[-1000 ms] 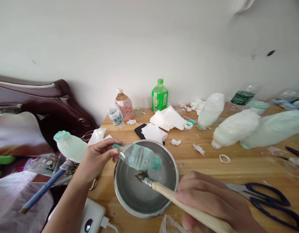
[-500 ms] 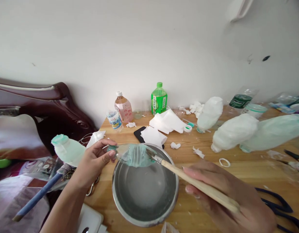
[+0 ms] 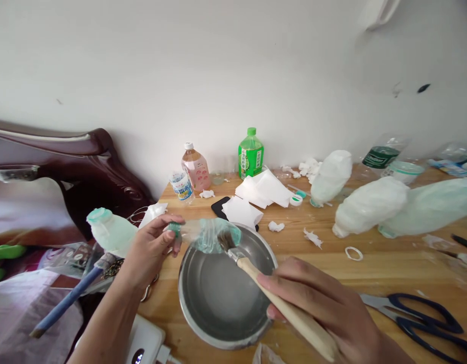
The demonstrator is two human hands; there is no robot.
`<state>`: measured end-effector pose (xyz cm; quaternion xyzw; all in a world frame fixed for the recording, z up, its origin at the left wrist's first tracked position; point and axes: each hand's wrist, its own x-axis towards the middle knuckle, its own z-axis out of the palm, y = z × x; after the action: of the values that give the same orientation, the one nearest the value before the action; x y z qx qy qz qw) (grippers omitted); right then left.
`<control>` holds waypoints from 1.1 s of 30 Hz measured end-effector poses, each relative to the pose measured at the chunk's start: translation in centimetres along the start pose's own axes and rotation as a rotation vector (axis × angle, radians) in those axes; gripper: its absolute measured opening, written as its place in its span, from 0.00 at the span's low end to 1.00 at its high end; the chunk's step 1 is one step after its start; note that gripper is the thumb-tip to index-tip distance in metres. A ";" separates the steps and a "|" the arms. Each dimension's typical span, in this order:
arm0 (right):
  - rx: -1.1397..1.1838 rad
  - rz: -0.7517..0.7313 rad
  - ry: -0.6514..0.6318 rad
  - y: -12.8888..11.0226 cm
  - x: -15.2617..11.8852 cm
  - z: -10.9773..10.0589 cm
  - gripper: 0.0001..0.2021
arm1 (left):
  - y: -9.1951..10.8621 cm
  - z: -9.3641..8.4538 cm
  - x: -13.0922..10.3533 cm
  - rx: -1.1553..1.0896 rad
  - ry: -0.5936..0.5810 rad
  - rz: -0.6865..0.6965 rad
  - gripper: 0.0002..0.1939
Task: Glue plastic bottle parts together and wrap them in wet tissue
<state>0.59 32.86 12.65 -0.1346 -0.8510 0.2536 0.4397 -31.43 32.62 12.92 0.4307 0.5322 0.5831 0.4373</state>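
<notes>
My left hand [image 3: 153,241] pinches the green neck of a small clear plastic bottle [image 3: 213,236], which lies sideways above the back of a metal bowl [image 3: 226,303]. Wet, greenish-white wrapping covers the bottle's far half. In my right hand [image 3: 317,298] is a paintbrush [image 3: 271,293] with a pale wooden handle. Its dark bristles touch the wrapped part of the bottle near its far end. Cloudy greyish liquid shows inside the bowl.
White paper sheets [image 3: 244,210] overlap a black phone behind the bowl. Paper-covered bottles [image 3: 372,205] are at the right, scissors [image 3: 415,313] at the front right. A green bottle [image 3: 250,155] and a pink-labelled bottle [image 3: 196,168] stand by the wall. A white power bank [image 3: 146,341] lies front left.
The brush has moved left along the bottle, and my right hand has shifted left and down with it. The bottle's far end is slightly higher. More of the scissors shows.
</notes>
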 end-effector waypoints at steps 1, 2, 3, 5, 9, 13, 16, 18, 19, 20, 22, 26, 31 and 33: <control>-0.002 -0.002 -0.012 0.1 -0.2 0.1 0.25 | 0.0 0.0 0.0 -0.001 -0.009 -0.004 0.26; -0.019 -0.009 -0.010 0.1 -0.3 0.2 0.25 | 0.1 0.1 0.0 0.004 -0.010 -0.007 0.26; -0.042 -0.010 -0.002 0.1 -0.4 0.2 0.25 | 0.2 0.2 -0.1 0.010 -0.006 -0.008 0.25; -0.085 -0.017 0.018 0.0 -0.3 0.3 0.23 | 0.3 0.4 -0.3 0.019 -0.012 -0.004 0.22; -0.112 -0.056 0.068 -0.3 0.2 -0.1 0.19 | 0.2 0.1 -0.5 0.036 -0.063 0.020 0.17; -0.227 -0.051 0.181 -0.9 0.8 -1.3 0.18 | -0.1 -0.1 -0.6 0.100 -0.122 0.075 0.12; -0.350 -0.030 0.264 -1.2 0.9 -1.8 0.17 | -0.1 0.2 -0.7 0.127 -0.136 0.148 0.11; -0.388 -0.015 0.284 -1.2 0.6 -1.7 0.18 | 0.0 0.5 -0.8 0.152 -0.131 0.174 0.11; -0.395 0.000 0.277 -1.2 0.3 -1.5 0.18 | 0.1 0.6 -0.8 0.167 -0.130 0.172 0.12; -0.398 0.012 0.262 -1.1 0.1 -1.3 0.19 | 0.2 0.8 -0.8 0.178 -0.129 0.162 0.13; -0.402 0.022 0.224 -1.0 -0.5 -1.0 0.21 | 0.3 1.0 -0.7 0.180 -0.123 0.123 0.15; -0.392 0.036 0.235 -1.0 -0.9 -0.9 0.23 | 0.5 1.4 -0.5 0.138 -0.087 0.096 0.19; -0.335 0.005 0.266 -1.1 -0.2 -0.4 0.21 | 0.6 1.6 -0.8 0.155 -0.091 0.146 0.15; -0.286 -0.040 0.269 -1.1 0.2 0.6 0.20 | 0.5 1.6 -0.9 0.187 -0.095 0.204 0.13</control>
<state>-0.02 31.84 13.11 -0.2113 -0.8143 0.1011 0.5310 -29.69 32.09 13.50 0.5487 0.5164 0.5513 0.3583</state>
